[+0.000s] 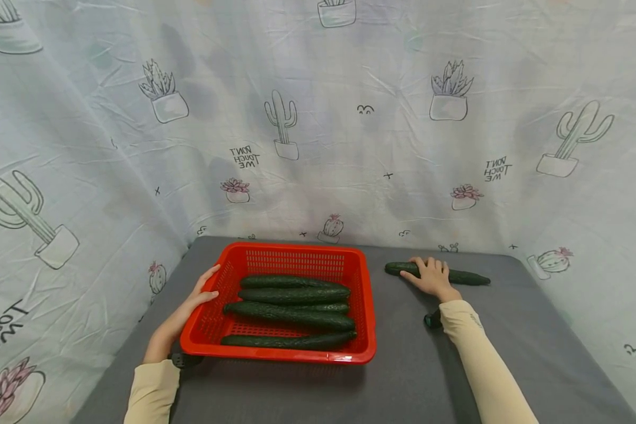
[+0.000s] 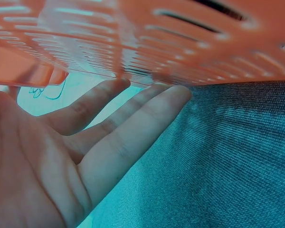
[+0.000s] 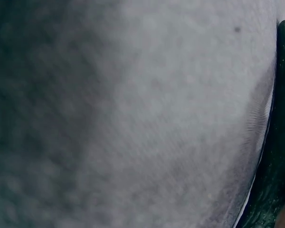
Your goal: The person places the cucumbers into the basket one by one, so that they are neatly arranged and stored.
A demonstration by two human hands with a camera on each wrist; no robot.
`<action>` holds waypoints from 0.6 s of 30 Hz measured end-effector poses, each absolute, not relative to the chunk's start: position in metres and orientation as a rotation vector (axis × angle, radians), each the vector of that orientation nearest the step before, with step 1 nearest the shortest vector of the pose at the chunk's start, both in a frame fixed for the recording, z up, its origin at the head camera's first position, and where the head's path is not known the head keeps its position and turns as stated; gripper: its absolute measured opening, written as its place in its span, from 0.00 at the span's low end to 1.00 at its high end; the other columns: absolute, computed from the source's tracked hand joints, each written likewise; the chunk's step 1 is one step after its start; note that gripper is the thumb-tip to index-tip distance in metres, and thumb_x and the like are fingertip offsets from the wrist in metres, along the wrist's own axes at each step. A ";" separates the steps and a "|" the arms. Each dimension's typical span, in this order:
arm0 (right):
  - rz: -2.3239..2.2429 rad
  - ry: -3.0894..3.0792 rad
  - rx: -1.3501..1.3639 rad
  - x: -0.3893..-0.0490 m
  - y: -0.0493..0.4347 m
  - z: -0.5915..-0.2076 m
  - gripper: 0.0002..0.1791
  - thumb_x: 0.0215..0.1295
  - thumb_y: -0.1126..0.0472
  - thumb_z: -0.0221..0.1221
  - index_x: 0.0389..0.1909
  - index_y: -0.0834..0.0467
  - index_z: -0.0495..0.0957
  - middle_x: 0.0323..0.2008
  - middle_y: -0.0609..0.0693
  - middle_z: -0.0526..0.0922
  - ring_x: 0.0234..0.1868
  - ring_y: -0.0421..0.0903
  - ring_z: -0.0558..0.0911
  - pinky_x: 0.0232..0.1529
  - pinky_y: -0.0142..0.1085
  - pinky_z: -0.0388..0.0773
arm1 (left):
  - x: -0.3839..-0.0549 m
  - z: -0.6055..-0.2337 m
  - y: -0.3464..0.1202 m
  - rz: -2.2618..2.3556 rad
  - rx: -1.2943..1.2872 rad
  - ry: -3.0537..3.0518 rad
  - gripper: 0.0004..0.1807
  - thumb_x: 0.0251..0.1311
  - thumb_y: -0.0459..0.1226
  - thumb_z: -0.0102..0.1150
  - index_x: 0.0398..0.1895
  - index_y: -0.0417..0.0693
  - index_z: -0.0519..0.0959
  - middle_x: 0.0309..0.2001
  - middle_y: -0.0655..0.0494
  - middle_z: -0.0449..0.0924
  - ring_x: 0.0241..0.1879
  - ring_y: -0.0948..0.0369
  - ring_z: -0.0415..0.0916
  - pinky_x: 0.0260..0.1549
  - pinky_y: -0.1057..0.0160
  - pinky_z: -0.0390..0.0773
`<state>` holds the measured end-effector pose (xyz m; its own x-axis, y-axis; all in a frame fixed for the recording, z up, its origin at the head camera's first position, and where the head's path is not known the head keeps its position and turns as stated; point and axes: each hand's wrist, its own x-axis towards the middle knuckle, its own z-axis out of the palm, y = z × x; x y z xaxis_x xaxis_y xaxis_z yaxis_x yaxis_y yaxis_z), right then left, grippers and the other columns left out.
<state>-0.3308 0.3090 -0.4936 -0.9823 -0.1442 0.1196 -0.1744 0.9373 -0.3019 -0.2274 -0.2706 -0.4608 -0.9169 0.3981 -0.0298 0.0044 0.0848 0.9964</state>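
Observation:
A red plastic basket (image 1: 370, 306) with slotted walls stands on the grey table, with several dark green cucumbers (image 1: 291, 315) lying lengthwise inside. My left hand (image 1: 198, 294) holds the basket's left rim. Seen from the left wrist, three fairly straight fingers (image 2: 133, 137) reach under the rim against the slotted wall (image 2: 90, 35). To the right of the basket, a single cucumber (image 1: 469, 278) lies on the table. My right hand (image 1: 432, 278) grips it from above, thumb on the near side and fingers across it. The right wrist view catches only part of this cucumber (image 3: 275, 142).
Dark grey cloth covers the table (image 1: 397, 377). A pale curtain (image 1: 339, 135) printed with cacti hangs behind it and along both sides. Dark wrist devices sit under both wrists, the right one (image 1: 433, 320) close to the table surface.

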 end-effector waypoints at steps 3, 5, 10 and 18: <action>0.446 -3.005 0.250 -0.332 0.310 -0.494 0.33 0.63 0.39 0.51 0.60 0.57 0.65 0.50 0.70 0.64 0.54 0.70 0.60 0.59 0.66 0.41 | -0.227 -0.461 -0.271 1.902 0.396 2.076 0.33 0.71 0.42 0.35 0.72 0.66 0.34 0.71 0.44 0.35 0.60 0.39 0.58 0.47 0.48 0.74; 0.423 -3.012 0.244 -0.333 0.310 -0.493 0.33 0.63 0.38 0.50 0.60 0.57 0.65 0.49 0.69 0.64 0.52 0.69 0.61 0.57 0.66 0.45 | -0.227 -0.460 -0.270 1.900 0.399 2.078 0.33 0.71 0.41 0.35 0.72 0.66 0.34 0.71 0.44 0.35 0.61 0.39 0.57 0.47 0.49 0.74; 0.417 -2.997 0.246 -0.334 0.311 -0.494 0.33 0.62 0.36 0.50 0.59 0.55 0.66 0.47 0.68 0.65 0.49 0.67 0.63 0.49 0.64 0.52 | -0.228 -0.460 -0.270 1.906 0.406 2.072 0.33 0.71 0.41 0.35 0.72 0.65 0.34 0.71 0.44 0.34 0.61 0.40 0.56 0.47 0.50 0.73; 0.403 -2.920 0.307 -0.334 0.315 -0.500 0.40 0.56 0.24 0.40 0.56 0.50 0.68 0.44 0.65 0.66 0.45 0.66 0.63 0.42 0.63 0.54 | -0.227 -0.461 -0.271 1.905 0.380 2.070 0.33 0.71 0.42 0.35 0.72 0.67 0.34 0.71 0.44 0.35 0.60 0.41 0.59 0.47 0.48 0.74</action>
<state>-0.3344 0.3151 -0.4998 -0.9630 -0.1783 0.2023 -0.2265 0.9420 -0.2477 -0.2274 -0.2705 -0.4606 -0.9195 0.3909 -0.0422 -0.0096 0.0848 0.9964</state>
